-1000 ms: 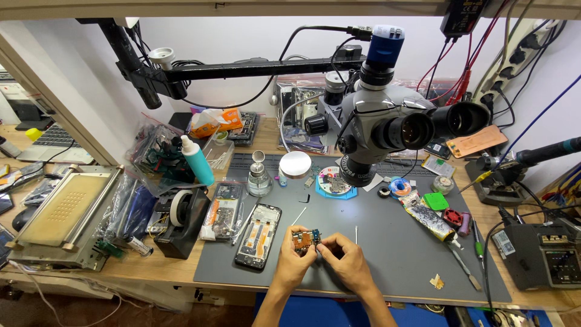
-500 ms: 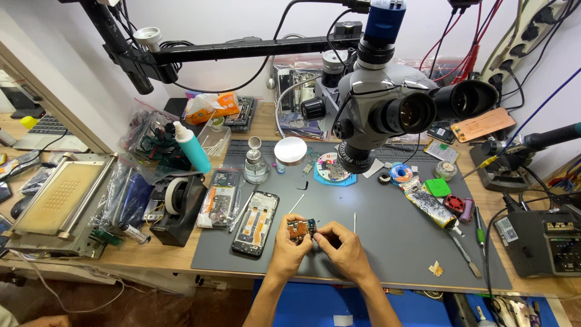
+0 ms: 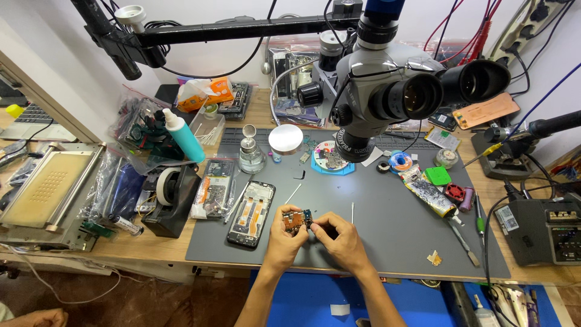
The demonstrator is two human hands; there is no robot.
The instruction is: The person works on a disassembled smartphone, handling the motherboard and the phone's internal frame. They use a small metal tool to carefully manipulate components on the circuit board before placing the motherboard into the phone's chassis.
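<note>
1. We hold a small orange-and-green circuit board (image 3: 297, 219) between both hands, just above the near edge of the grey work mat (image 3: 387, 242).
2. Our left hand (image 3: 283, 233) is closed on the board's left edge; our right hand (image 3: 336, 235) pinches its right end with the fingertips.
3. We judge the board light, thin and stiff, yet fragile: best taken by its bare edges, never by the tiny parts on its face.
4. Just to the left lies an opened black phone frame (image 3: 251, 213); a thin white swab stick (image 3: 353, 212) lies close on the right.
</note>
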